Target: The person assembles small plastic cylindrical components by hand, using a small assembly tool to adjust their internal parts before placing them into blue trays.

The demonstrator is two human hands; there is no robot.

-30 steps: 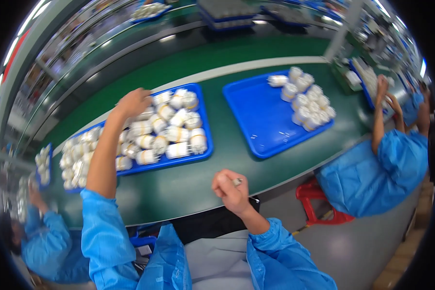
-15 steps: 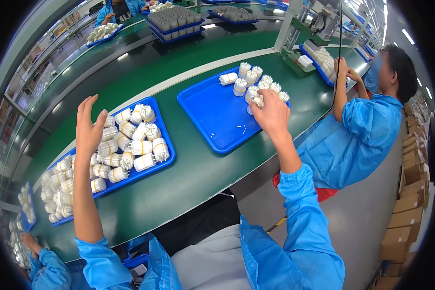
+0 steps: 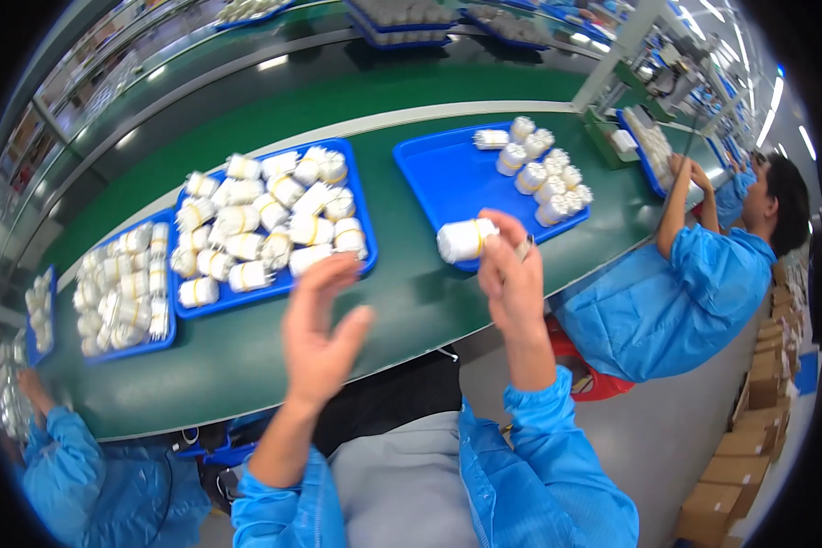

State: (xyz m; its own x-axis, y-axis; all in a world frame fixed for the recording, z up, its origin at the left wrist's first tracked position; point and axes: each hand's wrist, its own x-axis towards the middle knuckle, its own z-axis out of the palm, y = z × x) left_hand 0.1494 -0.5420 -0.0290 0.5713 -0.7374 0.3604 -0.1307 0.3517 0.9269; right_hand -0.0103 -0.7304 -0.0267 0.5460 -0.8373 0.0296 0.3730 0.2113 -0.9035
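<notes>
White cylindrical bundles with yellow bands lie in several blue trays. My right hand (image 3: 513,269) pinches one white bundle (image 3: 462,241) on its side, held over the near edge of the right-hand blue tray (image 3: 434,183). Several other bundles (image 3: 550,187) stand grouped at that tray's right side, and one lies at its far edge. My left hand (image 3: 324,329) is empty, fingers apart, in front of the near right corner of the middle blue tray (image 3: 274,300). That tray is filled with loosely heaped bundles (image 3: 272,212).
Farther left, another blue tray (image 3: 171,310) of bundles adjoins the middle one. The green workbench (image 3: 411,310) runs across the view. A co-worker in blue (image 3: 694,292) works at the right; another person's sleeve (image 3: 68,457) shows at lower left. Stacked trays (image 3: 400,36) stand beyond.
My right hand has drawn back from the grouped bundles toward the tray's near edge, with a bundle in its fingers. My left hand has come nearer and rightward. The view has shifted.
</notes>
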